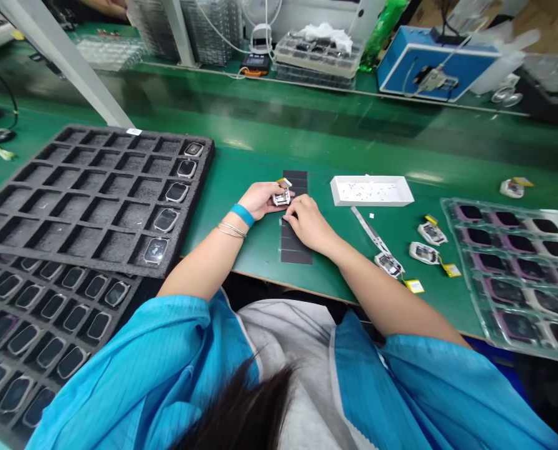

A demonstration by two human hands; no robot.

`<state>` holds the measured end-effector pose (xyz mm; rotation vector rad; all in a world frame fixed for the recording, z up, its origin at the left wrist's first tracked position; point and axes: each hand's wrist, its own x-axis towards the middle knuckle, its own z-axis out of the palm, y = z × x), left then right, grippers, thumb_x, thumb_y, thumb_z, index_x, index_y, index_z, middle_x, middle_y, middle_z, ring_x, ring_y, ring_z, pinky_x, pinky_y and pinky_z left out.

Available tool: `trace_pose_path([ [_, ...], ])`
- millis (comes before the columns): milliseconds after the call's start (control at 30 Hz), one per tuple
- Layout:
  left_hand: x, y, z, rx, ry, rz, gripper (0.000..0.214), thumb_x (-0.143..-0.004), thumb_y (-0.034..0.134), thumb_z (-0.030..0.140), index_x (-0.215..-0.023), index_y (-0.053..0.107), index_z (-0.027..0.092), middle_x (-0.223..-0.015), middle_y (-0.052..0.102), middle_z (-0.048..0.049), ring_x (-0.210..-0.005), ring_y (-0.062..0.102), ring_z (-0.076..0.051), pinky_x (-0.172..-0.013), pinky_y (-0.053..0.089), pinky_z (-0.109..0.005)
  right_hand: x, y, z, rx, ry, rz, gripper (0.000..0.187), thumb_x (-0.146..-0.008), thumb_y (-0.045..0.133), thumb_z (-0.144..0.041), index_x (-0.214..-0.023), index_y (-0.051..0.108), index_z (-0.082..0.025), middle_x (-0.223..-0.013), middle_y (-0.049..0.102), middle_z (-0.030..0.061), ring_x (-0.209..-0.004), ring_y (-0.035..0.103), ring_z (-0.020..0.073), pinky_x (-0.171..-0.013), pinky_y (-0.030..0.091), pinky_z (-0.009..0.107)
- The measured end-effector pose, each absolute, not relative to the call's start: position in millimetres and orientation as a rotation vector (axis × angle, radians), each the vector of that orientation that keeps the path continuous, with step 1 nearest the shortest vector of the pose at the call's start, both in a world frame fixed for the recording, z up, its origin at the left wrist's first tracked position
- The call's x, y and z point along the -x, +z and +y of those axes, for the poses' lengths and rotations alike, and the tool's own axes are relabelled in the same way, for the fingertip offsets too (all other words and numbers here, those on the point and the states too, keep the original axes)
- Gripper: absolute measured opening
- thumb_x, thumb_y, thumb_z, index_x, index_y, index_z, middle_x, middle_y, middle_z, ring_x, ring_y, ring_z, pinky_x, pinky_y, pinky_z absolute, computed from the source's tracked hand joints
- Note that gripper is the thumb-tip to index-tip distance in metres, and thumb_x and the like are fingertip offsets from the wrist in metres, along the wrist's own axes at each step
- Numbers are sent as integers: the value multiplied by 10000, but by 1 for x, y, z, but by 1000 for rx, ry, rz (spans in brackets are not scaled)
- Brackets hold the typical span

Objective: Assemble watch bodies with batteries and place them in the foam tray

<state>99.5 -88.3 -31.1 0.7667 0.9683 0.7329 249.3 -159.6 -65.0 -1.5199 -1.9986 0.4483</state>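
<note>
My left hand [260, 199] is closed round a small watch body [282, 197] with a yellow tab [284, 182] sticking up from it. It holds the piece just above a dark strip of pads [295, 247] on the green bench. My right hand [307, 223] rests on that strip right beside the watch body, with its fingers curled and pinched at the strip's edge. What the fingertips pinch is too small to make out.
A black foam tray [72, 200] with several watch faces in its right column lies at left, over a fuller tray [35, 337]. A white parts tray [371, 190], tweezers [367, 228], loose watch bodies [423, 252] and a clear blister tray [517, 275] lie at right.
</note>
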Motion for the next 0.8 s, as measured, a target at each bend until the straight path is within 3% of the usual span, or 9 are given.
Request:
trace_pose_path([
  [200, -101, -27, -92, -779, 743, 983, 99, -758, 614, 58, -815, 664, 121, -753, 741, -50, -694, 699, -142, -904, 602, -407, -258, -43, -176, 1217, 233, -1690, 90, -946, 578, -278, -868, 593, -238, -1093, 676, 102, -1102, 622, 264, -1028, 485, 496],
  [433, -109, -23, -103, -827, 731, 952, 83, -767, 662, 82, -833, 687, 128, -695, 702, -15, -621, 678, -113, -800, 635, -327, -265, -47, -155, 1216, 798, -1263, 219, -704, 783, -333, -754, 611, -208, -805, 718, 19, -768, 683, 187, -791, 578, 375],
  [800, -114, -17, -111, -874, 682, 985, 73, -790, 613, 60, -797, 666, 109, -630, 661, 4, -547, 640, -81, -571, 580, -179, -265, -49, -155, 1176, 848, -1350, 465, -704, 796, -333, -946, 406, -259, -810, 697, -60, -736, 697, 144, -789, 572, 332],
])
